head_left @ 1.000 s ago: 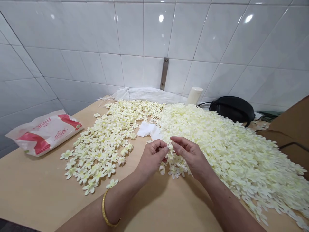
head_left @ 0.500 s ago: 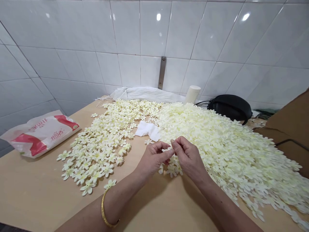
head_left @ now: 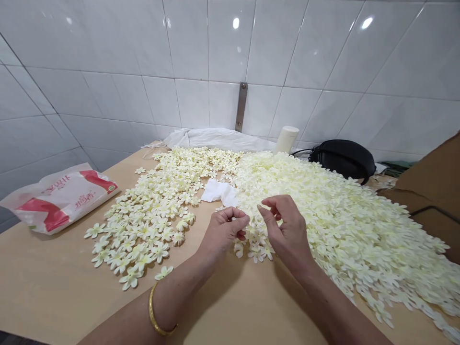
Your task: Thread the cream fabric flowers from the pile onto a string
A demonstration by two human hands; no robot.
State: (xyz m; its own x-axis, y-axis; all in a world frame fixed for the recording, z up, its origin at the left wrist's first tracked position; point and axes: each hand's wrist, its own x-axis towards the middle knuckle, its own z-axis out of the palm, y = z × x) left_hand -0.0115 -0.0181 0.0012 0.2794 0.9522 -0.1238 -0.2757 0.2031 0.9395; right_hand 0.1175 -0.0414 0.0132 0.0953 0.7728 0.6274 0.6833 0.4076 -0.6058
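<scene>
While we look down from the head camera, our left hand (head_left: pixel 223 235) curls closed, and we cannot tell whether it pinches anything; our right hand (head_left: pixel 287 232) stands open just above cream blossoms (head_left: pixel 256 249) on the bench (head_left: pixel 230 306), a larger heap (head_left: pixel 341 230) beside it.

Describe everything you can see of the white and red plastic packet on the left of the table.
The packet is a soft, crumpled plastic pouch, white with red patches and red printed characters too small to read. It lies flat on the pale wood tabletop at the left, near the tiled wall, apart from the cream artificial flowers. Nothing visibly rests on it.
</scene>
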